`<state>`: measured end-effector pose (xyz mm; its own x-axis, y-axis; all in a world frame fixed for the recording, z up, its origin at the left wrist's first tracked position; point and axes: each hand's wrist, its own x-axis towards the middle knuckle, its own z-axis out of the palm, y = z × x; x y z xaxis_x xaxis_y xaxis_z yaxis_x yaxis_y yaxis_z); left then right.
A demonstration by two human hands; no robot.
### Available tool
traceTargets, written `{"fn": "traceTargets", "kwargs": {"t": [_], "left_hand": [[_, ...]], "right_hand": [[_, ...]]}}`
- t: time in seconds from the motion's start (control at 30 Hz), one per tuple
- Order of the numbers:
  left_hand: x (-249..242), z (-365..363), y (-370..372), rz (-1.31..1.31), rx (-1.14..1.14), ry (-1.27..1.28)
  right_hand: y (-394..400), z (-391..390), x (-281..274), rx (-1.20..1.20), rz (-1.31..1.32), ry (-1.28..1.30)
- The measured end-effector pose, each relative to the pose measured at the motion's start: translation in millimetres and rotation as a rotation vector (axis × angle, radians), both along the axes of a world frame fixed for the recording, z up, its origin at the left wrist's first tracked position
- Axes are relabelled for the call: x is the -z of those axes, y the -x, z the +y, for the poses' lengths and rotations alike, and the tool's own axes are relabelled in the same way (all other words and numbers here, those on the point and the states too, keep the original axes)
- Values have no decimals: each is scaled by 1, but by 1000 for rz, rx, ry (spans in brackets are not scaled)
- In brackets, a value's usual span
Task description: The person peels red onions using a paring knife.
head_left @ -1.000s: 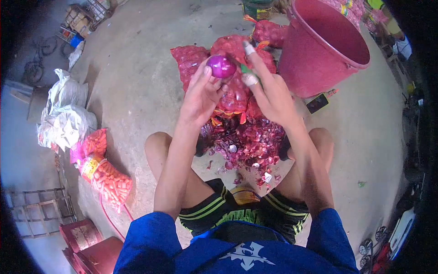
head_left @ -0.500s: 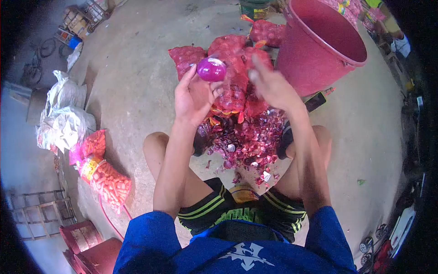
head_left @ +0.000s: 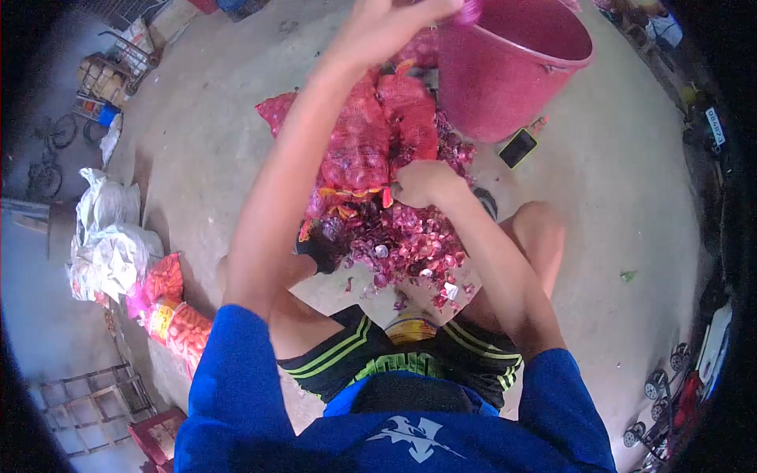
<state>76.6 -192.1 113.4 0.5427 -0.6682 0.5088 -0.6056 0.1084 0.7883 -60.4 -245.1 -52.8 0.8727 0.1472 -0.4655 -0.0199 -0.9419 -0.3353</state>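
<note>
My left hand (head_left: 394, 31) is stretched forward to the near rim of a large red plastic tub (head_left: 505, 79). At its fingertips is a shiny purple onion (head_left: 468, 11), partly cut off by the top of the view. My right hand (head_left: 426, 184) is closed, fingers curled down, just above a heap of dry red onion skins (head_left: 410, 240). Whatever it may hold is hidden. Beside it stand red mesh sacks of onions (head_left: 355, 146), which my left forearm partly covers.
A phone (head_left: 518, 148) lies on the concrete floor right of the tub. White sacks (head_left: 114, 252) and a bag of carrots (head_left: 185, 331) stand at the left. A wheeled cart (head_left: 658, 386) is at the lower right. Between my legs is a low stool (head_left: 410, 329).
My left hand has carried the onion forward and right, from above the sacks to the tub rim. My right hand has come back and down to the skins, its fingers now curled. The view has shifted.
</note>
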Motion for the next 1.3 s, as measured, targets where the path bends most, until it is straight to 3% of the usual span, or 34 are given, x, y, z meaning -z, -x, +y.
{"fn": "traceTargets", "kwargs": {"t": [0.07, 0.1, 0.17, 0.23, 0.3, 0.47, 0.5, 0.57, 0.6, 0.67, 0.7, 0.83, 0.87, 0.93, 0.97, 1.03, 1.17, 1.23, 1.3], "left_hand": [[1, -36, -23, -422, -334, 244], [14, -41, -29, -416, -330, 244], [83, -41, -46, -140, -441, 204], [166, -26, -47, 27, -425, 22], [266, -6, -40, 9, -456, -134], [421, -16, -18, -28, -255, -782], [445, -26, -22, -14, -247, -780], [482, -46, -31, -487, -289, -890], [494, -52, -42, -473, -284, -896], [501, -60, -67, -805, 29, -1244], [501, -64, -75, -659, 225, -1393], [476, -65, -76, -414, 349, -1174], [486, -62, -75, -406, 353, -1179], [493, -60, -73, -67, 126, -935], [481, -64, -66, -71, 112, -933], [454, -68, -27, 62, -152, -642], [399, -81, 3, 267, -145, -553], [349, -84, 17, 447, -118, -690], [331, -72, 37, 418, -140, -654]], "right_hand": [[6, -19, -11, -16, -10, 39], [12, -33, -23, 53, -75, 23], [31, -62, -39, 163, -260, 13], [52, -94, -51, 268, -429, -15], [67, -117, -57, 311, -456, -61], [73, -128, -57, 403, -385, -171], [72, -128, -62, 405, -371, -163], [66, -130, -71, 401, -302, -196], [63, -134, -69, 400, -286, -198], [54, -141, -62, 417, -360, -206], [48, -145, -65, 423, -342, -209], [30, -157, -67, 419, -217, -215], [26, -160, -66, 403, -230, -228], [18, -166, -65, 401, -244, -271], [13, -169, -66, 405, -264, -312], [7, -174, -68, 394, -253, -337], [3, -176, -73, 440, -238, -397], [6, -178, -80, 438, -214, -418], [11, -180, -80, 440, -191, -441]]}}
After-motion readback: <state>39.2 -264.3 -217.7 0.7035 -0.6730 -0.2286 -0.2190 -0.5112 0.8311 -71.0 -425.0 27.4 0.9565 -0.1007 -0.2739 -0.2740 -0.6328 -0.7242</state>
